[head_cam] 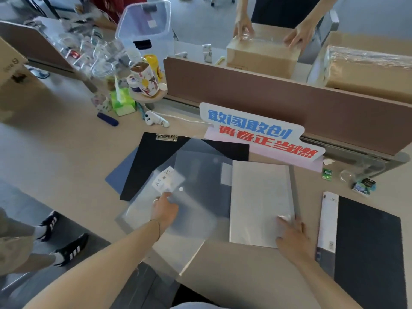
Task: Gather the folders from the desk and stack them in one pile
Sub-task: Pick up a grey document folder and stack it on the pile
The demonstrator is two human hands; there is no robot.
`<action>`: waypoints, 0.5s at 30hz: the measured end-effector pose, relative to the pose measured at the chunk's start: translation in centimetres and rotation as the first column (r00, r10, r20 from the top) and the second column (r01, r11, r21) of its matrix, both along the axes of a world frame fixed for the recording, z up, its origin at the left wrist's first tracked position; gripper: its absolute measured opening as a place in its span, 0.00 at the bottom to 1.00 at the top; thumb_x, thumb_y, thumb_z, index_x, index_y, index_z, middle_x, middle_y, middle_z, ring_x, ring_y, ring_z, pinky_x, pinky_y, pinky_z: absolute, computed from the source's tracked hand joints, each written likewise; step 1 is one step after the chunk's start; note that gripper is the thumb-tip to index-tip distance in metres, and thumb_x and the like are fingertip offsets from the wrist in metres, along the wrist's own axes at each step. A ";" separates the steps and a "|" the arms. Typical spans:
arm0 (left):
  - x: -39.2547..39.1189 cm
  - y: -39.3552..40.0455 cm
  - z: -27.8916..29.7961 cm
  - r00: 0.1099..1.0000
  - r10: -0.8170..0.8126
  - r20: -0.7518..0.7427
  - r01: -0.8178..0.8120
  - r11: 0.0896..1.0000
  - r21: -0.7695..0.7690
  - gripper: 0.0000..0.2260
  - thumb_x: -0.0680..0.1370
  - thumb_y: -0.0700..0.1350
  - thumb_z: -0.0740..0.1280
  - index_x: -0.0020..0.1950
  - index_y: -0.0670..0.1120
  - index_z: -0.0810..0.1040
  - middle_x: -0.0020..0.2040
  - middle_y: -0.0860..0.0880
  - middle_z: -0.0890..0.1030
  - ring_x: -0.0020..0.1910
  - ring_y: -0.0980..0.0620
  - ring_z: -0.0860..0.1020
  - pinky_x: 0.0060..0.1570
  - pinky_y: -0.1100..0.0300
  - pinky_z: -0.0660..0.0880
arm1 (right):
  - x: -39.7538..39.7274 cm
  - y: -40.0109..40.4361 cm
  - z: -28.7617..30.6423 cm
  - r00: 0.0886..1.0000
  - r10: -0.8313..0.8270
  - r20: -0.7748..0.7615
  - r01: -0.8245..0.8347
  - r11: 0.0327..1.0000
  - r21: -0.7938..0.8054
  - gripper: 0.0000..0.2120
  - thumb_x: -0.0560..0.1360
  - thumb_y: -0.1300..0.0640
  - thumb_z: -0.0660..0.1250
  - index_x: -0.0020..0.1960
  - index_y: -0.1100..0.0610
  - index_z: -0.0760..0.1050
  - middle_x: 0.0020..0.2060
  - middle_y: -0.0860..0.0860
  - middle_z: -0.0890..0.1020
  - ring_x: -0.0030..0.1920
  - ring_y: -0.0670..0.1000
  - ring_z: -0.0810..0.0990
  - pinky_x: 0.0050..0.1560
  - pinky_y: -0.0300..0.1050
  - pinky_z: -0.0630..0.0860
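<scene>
Several folders lie spread on the beige desk point(66, 152). A black clipboard point(145, 166) rests on a blue folder point(120, 172) at the middle left. Translucent plastic envelopes point(196, 197) overlap it; the nearest one hangs over the desk's front edge. My left hand point(165, 208) presses flat on that translucent envelope, fingers spread. A white clear-cover folder point(258, 197) lies to the right, and my right hand point(292, 233) rests on its near right corner, fingers apart. A black folder point(367, 248) with a white spine label sits at the far right.
A blue-and-red lettered sign point(260, 132) stands behind the folders against a brown partition point(278, 103). Cups, tissues and clutter point(133, 85) fill the back left. Another person's hands hold a cardboard box point(263, 54) beyond the partition. Someone's feet point(64, 241) stand at the left.
</scene>
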State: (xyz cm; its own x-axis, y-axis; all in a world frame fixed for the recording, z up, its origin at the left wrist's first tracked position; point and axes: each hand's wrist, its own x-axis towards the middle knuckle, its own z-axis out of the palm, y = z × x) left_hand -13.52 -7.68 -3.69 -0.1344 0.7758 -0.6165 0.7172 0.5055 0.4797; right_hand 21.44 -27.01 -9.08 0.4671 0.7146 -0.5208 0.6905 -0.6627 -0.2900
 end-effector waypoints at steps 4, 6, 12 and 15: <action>-0.3 0.2 0.3 0.990 0.084 0.114 -0.084 0.996 -0.005 0.26 0.79 0.38 0.58 0.78 0.50 0.63 0.61 0.45 0.76 0.60 0.42 0.75 0.65 0.46 0.74 | 0.2 0.5 0.7 1.000 -0.024 -0.008 0.024 0.999 -0.022 0.31 0.72 0.58 0.61 0.72 0.37 0.65 0.80 0.55 0.53 0.77 0.57 0.55 0.68 0.51 0.68; -0.5 0.5 0.9 0.981 0.124 0.152 -0.132 0.991 0.039 0.24 0.80 0.38 0.59 0.77 0.50 0.65 0.58 0.47 0.76 0.56 0.44 0.76 0.58 0.52 0.75 | 0.2 0.6 1.1 0.999 -0.041 -0.033 0.040 0.999 -0.032 0.32 0.73 0.58 0.61 0.74 0.38 0.65 0.80 0.54 0.52 0.77 0.57 0.55 0.69 0.51 0.67; 0.2 1.7 4.9 0.953 0.087 0.291 -0.126 0.985 0.120 0.13 0.81 0.38 0.60 0.62 0.48 0.79 0.48 0.44 0.82 0.48 0.43 0.82 0.54 0.47 0.81 | -1.1 -0.1 1.5 0.995 -0.038 -0.091 0.036 0.999 -0.020 0.32 0.73 0.59 0.61 0.75 0.40 0.65 0.81 0.51 0.51 0.79 0.54 0.53 0.71 0.53 0.68; 2.2 1.0 8.1 0.906 -0.017 0.423 -0.049 0.988 0.144 0.14 0.83 0.33 0.56 0.62 0.42 0.78 0.49 0.40 0.80 0.47 0.43 0.81 0.42 0.54 0.79 | -2.1 -0.6 1.3 0.993 -0.034 -0.114 0.035 0.999 0.004 0.33 0.73 0.59 0.61 0.76 0.42 0.65 0.80 0.50 0.50 0.79 0.53 0.50 0.72 0.52 0.67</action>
